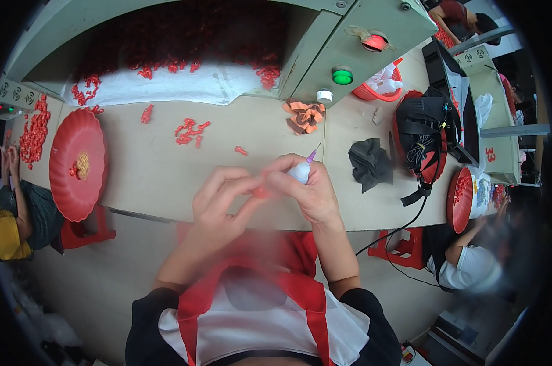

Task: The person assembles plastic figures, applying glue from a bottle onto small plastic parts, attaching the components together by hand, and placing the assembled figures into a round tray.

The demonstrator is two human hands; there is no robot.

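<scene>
The left hand (218, 204) pinches a small red piece (259, 193) at its fingertips, blurred; the right hand (306, 189) grips a white glue bottle (301, 171) — pink nozzle up — just beside it. Beyond, loose red parts (189, 132) dot the workbench (154, 171); a red tray (78, 163) lies far left.

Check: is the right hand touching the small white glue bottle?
Touching. The head view shows the right hand wrapped around the small white glue bottle, needle tip poking out above.

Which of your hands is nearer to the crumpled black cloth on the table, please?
Right. The right hand, holding a small white pointed-nozzle bottle, is just left of the crumpled black cloth; the left hand lies farther left.
</scene>
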